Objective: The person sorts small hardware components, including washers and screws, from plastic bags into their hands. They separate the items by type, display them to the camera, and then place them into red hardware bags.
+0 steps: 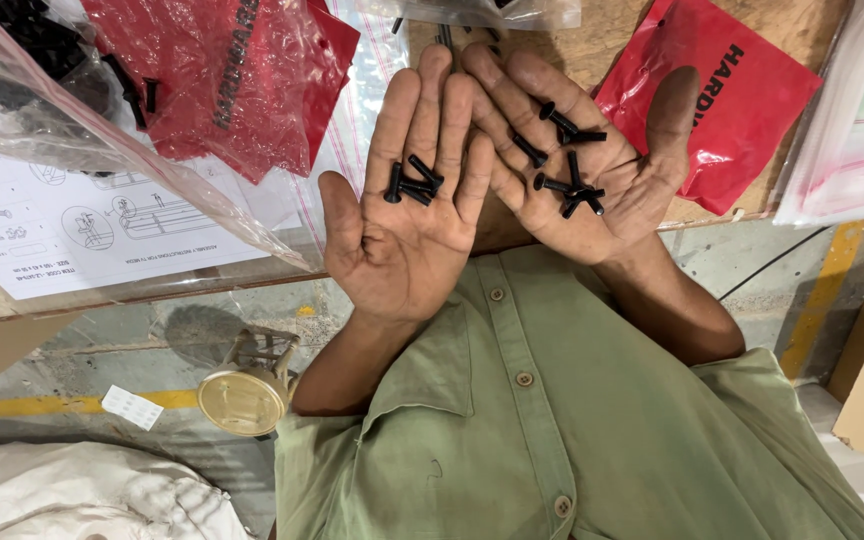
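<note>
While both palms face up side by side above the green shirt (552,420), the left hand (407,210) lies flat and spread, fingers straight and close together, thumb out to its outer side. A small cluster of black screws (412,182) rests at the base of its fingers, loose and not pinched. The right hand (582,165) is likewise open, slightly cupped, its little-finger edge touching the left hand's little finger. A larger scatter of black screws (567,170) lies across its palm and lower fingers, some crossing one another.

Beyond the fingertips of both hands is the wooden worktop (602,45). Past the right thumb lies a red plastic bag (742,110); another red bag (242,80) lies beyond the left thumb, just beside a clear plastic bag (62,110) with dark parts inside. A printed instruction sheet (82,235) sits on the outer side of the left hand. Below the left wrist, on the floor, stands a round brass-coloured object (242,398), with a white sack (82,495) near it.
</note>
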